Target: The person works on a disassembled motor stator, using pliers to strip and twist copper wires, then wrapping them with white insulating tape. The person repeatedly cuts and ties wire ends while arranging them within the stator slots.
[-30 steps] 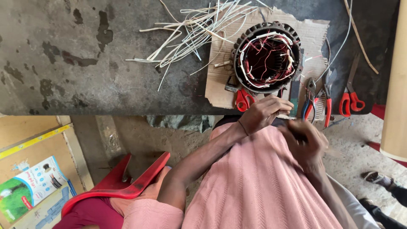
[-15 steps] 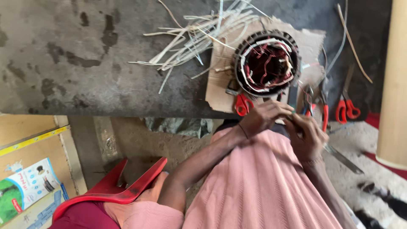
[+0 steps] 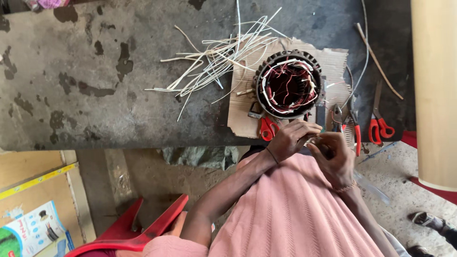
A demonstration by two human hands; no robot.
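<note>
Two hands: both are working together just off the worktop's near edge, over the pink-clad lap.
Left hand (image 3: 291, 138): fingers are curling around a small pale piece, too small to identify, and pinching it.
Right hand (image 3: 335, 154): fingers are closing on the same small piece from the other side; a bracelet is sitting on the wrist.
Stator (image 3: 289, 84): sitting on a cardboard sheet (image 3: 240, 112), just beyond the hands and apart from them; red and white windings are filling the core.
Progress: coils look already laid in the slots, loose wire ends are sticking out, so finishing seems left; this is a judgement only.
Insulation strips (image 3: 209, 62): lying in a loose pale heap left of the stator.
Tools: red-handled scissors (image 3: 267, 127) are lying by the left hand, red-handled pliers (image 3: 353, 124) and more scissors (image 3: 378, 121) are lying to the right.
Worktop (image 3: 95, 81): grey, stained, chipped.
Room: red plastic chair (image 3: 138, 228) is standing below, concrete floor, tan pillar (image 3: 435, 90) at right.
</note>
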